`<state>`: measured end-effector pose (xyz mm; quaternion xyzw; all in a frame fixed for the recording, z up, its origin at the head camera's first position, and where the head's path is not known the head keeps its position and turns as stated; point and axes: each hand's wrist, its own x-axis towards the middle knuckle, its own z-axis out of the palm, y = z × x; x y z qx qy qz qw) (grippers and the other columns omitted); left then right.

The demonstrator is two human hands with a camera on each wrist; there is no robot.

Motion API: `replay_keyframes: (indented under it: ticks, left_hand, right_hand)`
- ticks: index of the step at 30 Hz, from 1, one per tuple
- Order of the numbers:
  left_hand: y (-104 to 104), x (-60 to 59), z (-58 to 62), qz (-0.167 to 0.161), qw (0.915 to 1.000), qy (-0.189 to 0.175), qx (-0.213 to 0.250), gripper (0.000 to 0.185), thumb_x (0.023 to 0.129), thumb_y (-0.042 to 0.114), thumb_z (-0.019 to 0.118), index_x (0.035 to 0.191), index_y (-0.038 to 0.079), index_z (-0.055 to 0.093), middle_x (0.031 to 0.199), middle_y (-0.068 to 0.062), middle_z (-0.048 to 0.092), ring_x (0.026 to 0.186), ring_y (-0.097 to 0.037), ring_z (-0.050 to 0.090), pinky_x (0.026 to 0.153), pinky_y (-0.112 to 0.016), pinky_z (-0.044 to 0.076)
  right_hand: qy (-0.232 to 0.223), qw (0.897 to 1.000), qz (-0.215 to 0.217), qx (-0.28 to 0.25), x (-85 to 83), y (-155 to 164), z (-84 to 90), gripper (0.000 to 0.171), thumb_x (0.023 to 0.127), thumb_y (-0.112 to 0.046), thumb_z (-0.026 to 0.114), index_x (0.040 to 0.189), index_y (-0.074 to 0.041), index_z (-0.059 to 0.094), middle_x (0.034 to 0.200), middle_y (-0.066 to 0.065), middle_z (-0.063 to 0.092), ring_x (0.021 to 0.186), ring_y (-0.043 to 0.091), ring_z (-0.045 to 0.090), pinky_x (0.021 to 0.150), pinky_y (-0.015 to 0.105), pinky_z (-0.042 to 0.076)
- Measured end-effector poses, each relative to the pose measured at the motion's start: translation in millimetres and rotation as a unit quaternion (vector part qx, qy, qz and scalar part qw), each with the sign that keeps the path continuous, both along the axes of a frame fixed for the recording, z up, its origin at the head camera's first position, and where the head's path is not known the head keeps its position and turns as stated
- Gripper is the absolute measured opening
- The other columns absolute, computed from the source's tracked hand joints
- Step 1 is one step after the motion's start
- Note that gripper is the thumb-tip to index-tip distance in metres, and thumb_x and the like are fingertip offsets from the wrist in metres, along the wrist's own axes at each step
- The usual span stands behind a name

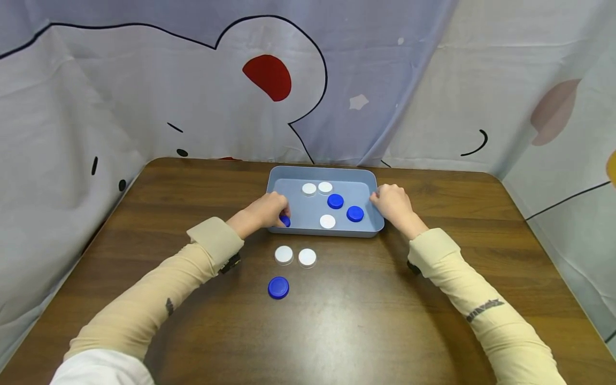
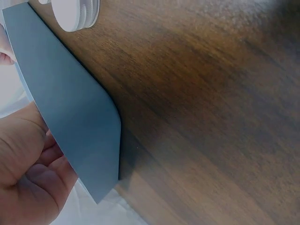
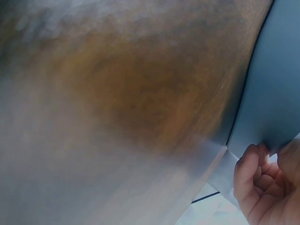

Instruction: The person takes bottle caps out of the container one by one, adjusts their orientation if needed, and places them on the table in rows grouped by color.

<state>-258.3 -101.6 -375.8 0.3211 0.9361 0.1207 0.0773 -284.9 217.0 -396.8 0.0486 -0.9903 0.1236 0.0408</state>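
Observation:
A blue-grey rectangular tray (image 1: pixel 313 232) sits on the table. At its left end, my left hand (image 1: pixel 268 210) reaches over the rim and pinches a blue bottle cap (image 1: pixel 285 221) low in the front corner. The tray's wall hides those fingertips in the left wrist view. My right hand (image 1: pixel 393 203) grips the tray's right rim, thumb and curled fingers on the wall, as the right wrist view shows. Inside lie three white caps, one being the front white cap (image 1: pixel 328 221), and two more blue caps, the nearer being the right blue cap (image 1: pixel 355 214).
In front of the tray, two white caps, the left white cap (image 1: pixel 284 255) and the right white cap (image 1: pixel 307 258), lie side by side on the wooden table (image 1: pixel 366 321). Closer to me is a blue cap (image 1: pixel 278 287). A printed curtain (image 1: pixel 192 96) hangs behind the table.

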Motion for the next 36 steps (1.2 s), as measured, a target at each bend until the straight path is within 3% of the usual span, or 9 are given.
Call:
replay_keyframes:
  ticks: [13, 21, 28, 36]
  left_hand:
    - [-1, 0.4, -1.3, 0.0, 0.9996, 0.016, 0.023, 0.014, 0.072, 0.007, 0.08, 0.083, 0.001, 0.075, 0.082, -0.009, 0.073, 0.075, -0.018, 0.065, 0.075, -0.032, 0.056]
    - [0, -0.2, 9.5, 0.015, 0.9997, 0.011, 0.014, 0.023, 0.071, 0.011, 0.083, 0.09, 0.001, 0.075, 0.091, -0.011, 0.074, 0.085, -0.021, 0.067, 0.081, -0.035, 0.055]
    - [1, 0.7, 17.5, 0.027, 0.9994, 0.008, 0.021, 0.024, 0.071, 0.011, 0.082, 0.09, 0.0, 0.074, 0.09, -0.011, 0.073, 0.082, -0.02, 0.065, 0.08, -0.035, 0.055]
    - [6, 4.2, 24.5, 0.012, 0.9987, 0.033, 0.035, 0.021, 0.067, 0.013, 0.081, 0.085, 0.003, 0.075, 0.084, -0.007, 0.073, 0.08, -0.019, 0.064, 0.079, -0.033, 0.055]
  right_hand:
    - [-0.002, 1.0, -0.002, -0.002, 0.7, -1, -0.3, 0.037, 0.089, -0.023, 0.05, 0.055, -0.01, 0.044, 0.068, 0.017, 0.058, 0.068, 0.037, 0.059, 0.06, 0.048, 0.048]
    - [0.002, 1.0, -0.001, -0.004, 1.0, -1, 0.9, 0.036, 0.089, -0.023, 0.05, 0.056, -0.009, 0.045, 0.068, 0.017, 0.059, 0.068, 0.037, 0.059, 0.06, 0.048, 0.048]
    - [-0.001, 1.0, -0.002, -0.005, 1.6, -1, 1.4, 0.037, 0.089, -0.023, 0.05, 0.056, -0.009, 0.045, 0.068, 0.017, 0.058, 0.067, 0.037, 0.059, 0.059, 0.048, 0.048]
    - [0.0, 1.0, 0.002, -0.004, 1.2, -1, 1.4, 0.037, 0.09, -0.022, 0.05, 0.056, -0.009, 0.045, 0.066, 0.016, 0.057, 0.065, 0.035, 0.057, 0.059, 0.047, 0.047]
